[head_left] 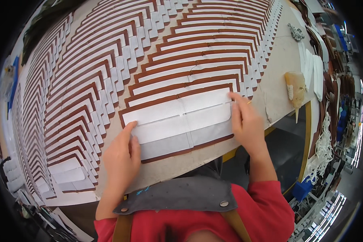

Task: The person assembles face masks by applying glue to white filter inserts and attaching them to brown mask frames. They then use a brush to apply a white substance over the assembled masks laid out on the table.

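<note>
A brown leather panel (pixel 173 152) with white lining pieces on its face lies flat at the table's near edge. An upper white strip (pixel 157 112) and a white strip (pixel 161 132) with a rounded corner cross it, above a greyer white area (pixel 213 135). My left hand (pixel 119 157) rests at the panel's left end, index fingertip and thumb apart on the white lining. My right hand (pixel 248 121) is at the right end, its index fingertip near the upper right corner and its thumb lower down by the edge. Neither hand lifts the panel.
Behind it, several like panels (pixel 205 50) overlap in a long row, with further rows (pixel 82 80) to the left. At the right are an amber, cone-tipped bottle (pixel 295 85), a small silvery clump (pixel 296 32) and hanging white cords (pixel 322 149). The table edge (pixel 165 171) runs close before me.
</note>
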A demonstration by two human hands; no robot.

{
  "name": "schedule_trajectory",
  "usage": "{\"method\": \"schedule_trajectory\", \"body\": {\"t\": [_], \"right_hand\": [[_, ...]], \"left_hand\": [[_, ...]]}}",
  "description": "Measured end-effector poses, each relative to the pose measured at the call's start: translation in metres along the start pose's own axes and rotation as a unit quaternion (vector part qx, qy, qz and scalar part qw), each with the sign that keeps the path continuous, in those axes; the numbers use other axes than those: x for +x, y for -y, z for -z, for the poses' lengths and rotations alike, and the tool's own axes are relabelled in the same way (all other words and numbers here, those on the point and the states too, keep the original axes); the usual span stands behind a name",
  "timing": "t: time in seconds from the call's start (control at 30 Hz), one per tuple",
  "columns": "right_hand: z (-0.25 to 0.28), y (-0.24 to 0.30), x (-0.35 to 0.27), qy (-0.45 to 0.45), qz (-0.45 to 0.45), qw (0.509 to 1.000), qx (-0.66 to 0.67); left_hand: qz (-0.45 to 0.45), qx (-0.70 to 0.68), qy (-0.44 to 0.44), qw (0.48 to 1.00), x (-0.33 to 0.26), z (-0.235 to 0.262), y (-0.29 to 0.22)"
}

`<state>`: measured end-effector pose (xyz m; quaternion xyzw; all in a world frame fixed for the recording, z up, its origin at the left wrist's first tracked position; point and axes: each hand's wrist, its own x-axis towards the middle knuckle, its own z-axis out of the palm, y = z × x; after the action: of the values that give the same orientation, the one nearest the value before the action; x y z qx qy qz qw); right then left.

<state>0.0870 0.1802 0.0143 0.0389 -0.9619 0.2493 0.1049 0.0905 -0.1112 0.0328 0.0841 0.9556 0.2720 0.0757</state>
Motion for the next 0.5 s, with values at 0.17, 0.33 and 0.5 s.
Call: {"method": "schedule_trajectory", "body": {"t": [0.17, 0.33, 0.5], "right_hand": [[0.007, 0.012, 0.024, -0.011, 0.036, 0.997, 0.06], [-0.017, 0.045, 0.041, 0.045, 0.166, 0.977, 0.127], [-0.039, 0.036, 0.046, 0.07, 0.187, 0.972, 0.123]], "left_hand": [[-0.034, -0.019, 0.015, 0.999, 0.013, 0.005, -0.004], [-0.246, 0.014, -0.022, 0.969, 0.026, -0.016, -0.019], [-0.288, 0.052, -0.008, 0.956, 0.034, -0.038, -0.015]]}}
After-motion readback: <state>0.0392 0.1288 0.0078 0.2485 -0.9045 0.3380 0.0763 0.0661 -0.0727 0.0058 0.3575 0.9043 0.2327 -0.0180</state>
